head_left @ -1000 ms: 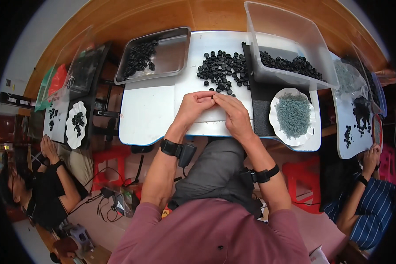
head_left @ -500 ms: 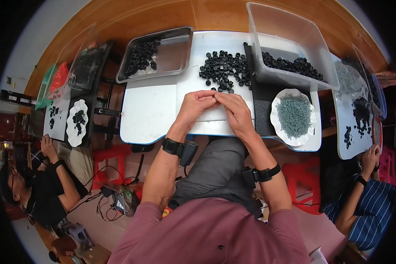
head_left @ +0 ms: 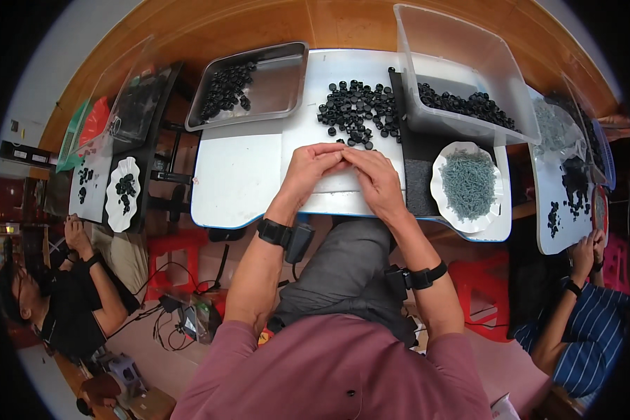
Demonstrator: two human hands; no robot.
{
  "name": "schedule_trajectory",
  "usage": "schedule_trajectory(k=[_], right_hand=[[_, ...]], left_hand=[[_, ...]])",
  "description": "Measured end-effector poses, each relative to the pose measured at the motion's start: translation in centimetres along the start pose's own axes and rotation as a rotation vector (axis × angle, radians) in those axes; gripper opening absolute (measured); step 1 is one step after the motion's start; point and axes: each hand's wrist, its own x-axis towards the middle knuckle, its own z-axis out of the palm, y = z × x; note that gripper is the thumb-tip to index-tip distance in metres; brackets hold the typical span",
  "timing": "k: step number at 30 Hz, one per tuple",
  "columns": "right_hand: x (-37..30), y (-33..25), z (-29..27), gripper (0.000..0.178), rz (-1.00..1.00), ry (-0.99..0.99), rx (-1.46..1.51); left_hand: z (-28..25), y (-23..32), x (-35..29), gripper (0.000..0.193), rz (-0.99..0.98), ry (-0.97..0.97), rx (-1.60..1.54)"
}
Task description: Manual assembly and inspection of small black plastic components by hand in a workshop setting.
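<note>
My left hand (head_left: 311, 168) and my right hand (head_left: 373, 171) meet over the near part of the white tabletop (head_left: 236, 171). Both are closed, thumbs and fingertips pressed together around a small black piece that the fingers now almost wholly cover. Just beyond the fingertips spreads a loose pile of small black round cap-like pieces (head_left: 357, 108). To the right of my right hand stands a white wavy-edged plate (head_left: 437, 183) heaped with thin grey-green screw-like pieces (head_left: 469, 183).
A metal tray (head_left: 276, 98) with black pieces stands back left. At the back right, a clear plastic bin (head_left: 462, 42) holds more, beside a dark mat (head_left: 418, 175). Co-workers sit at either side, one in black (head_left: 77, 308), one in stripes (head_left: 588, 336). Red stools (head_left: 479, 287) stand below.
My fingertips have closed slightly further over the small black piece, which showed between them before. My arms and everything on the table have stayed in place.
</note>
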Motion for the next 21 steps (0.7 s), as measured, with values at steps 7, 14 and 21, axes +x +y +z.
schedule_trajectory(k=[7,14,21], right_hand=[[0.1,0.0,0.4,0.029,0.108,0.073,0.138],[0.3,0.0,1.2,0.012,0.161,0.193,0.156],[0.5,-0.1,1.4,0.012,0.131,0.208,0.123]], left_hand=[[0.6,0.0,-0.3,0.029,0.022,0.043,0.133],[0.7,-0.3,-0.6,0.029,0.071,0.008,0.216],[-0.1,0.0,-0.4,0.032,0.044,-0.041,0.227]])
